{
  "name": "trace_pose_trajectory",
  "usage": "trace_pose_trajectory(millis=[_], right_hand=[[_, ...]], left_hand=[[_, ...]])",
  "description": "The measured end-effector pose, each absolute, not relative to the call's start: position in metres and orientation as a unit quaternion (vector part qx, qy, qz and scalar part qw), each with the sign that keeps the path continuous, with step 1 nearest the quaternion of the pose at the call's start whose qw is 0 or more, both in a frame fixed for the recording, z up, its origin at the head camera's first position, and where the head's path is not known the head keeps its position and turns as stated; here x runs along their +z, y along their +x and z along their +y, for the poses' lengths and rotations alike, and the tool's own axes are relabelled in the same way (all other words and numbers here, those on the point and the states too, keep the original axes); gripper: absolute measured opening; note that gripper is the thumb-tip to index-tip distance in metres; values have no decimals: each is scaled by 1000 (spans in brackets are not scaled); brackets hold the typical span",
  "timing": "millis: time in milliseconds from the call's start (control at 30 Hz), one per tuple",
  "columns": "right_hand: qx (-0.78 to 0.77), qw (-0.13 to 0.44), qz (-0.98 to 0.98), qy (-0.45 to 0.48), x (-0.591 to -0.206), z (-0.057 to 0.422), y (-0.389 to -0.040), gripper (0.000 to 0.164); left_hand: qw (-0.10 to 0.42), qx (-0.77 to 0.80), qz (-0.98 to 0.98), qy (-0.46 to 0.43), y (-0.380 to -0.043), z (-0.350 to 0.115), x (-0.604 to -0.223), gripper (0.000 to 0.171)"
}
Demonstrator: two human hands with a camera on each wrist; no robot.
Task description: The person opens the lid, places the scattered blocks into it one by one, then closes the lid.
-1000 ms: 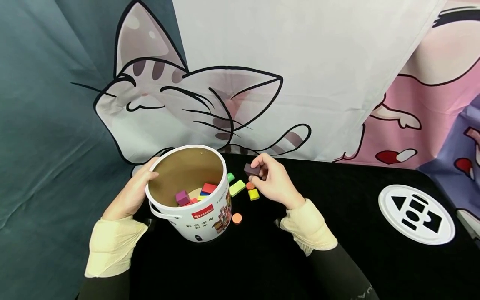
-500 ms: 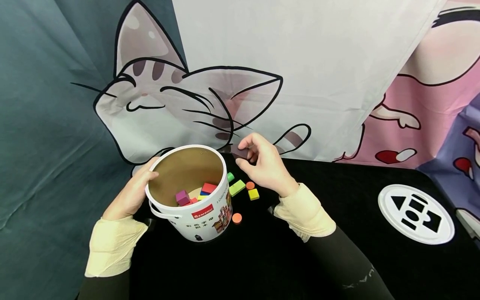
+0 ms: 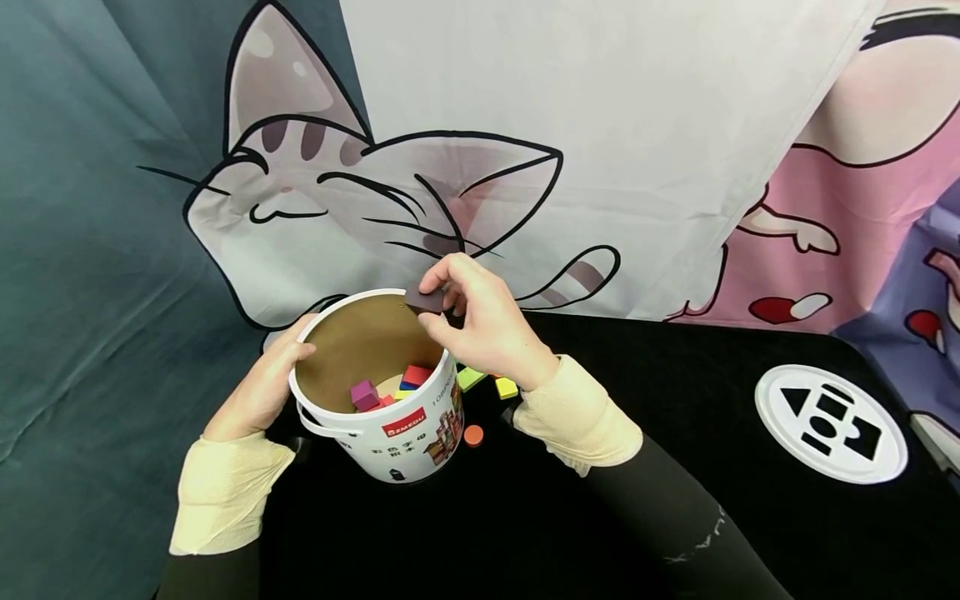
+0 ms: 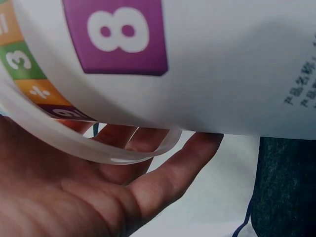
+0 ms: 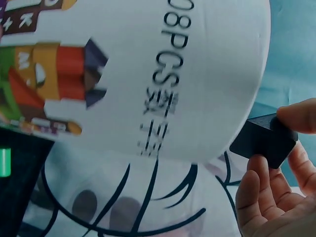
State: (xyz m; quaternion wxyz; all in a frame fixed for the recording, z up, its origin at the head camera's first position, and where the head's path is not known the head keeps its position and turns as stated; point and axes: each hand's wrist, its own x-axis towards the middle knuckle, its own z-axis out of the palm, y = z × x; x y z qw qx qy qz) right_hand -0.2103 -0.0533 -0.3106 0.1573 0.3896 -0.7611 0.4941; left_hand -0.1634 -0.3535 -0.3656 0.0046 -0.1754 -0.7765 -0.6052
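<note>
A white bucket (image 3: 405, 450) with a printed label stands on the black table, its mouth tilted toward me. Inside lie a purple block (image 3: 364, 395), a red block (image 3: 416, 377) and other coloured pieces. My left hand (image 3: 262, 385) grips the bucket's left rim, thumb over the edge; the left wrist view shows the fingers behind the white handle (image 4: 123, 157). With thumb and fingertips my right hand (image 3: 487, 321) pinches a dark block (image 3: 424, 298) at the far right rim of the bucket. That block looks almost black in the right wrist view, beside the bucket wall (image 5: 207, 89).
Right of the bucket lie a lime block (image 3: 470, 379), a yellow block (image 3: 507, 387) and an orange disc (image 3: 473, 435). A white lid (image 3: 772, 400) with cut-out shapes rests at the table's right. Behind hangs a curtain (image 3: 637, 125) with cartoon cats.
My right hand has lifted the dark block from above the loose pieces and carried it left to the bucket's rim. The left hand and bucket have stayed put.
</note>
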Motion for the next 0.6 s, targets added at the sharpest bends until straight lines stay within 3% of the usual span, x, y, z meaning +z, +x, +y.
trace_pose_trajectory(millis=[600], right_hand=[[473,148,-749,441,-300,-82,-198,23]], left_hand=[[-6,-607,-776,-173,-162,-355,-365,49]])
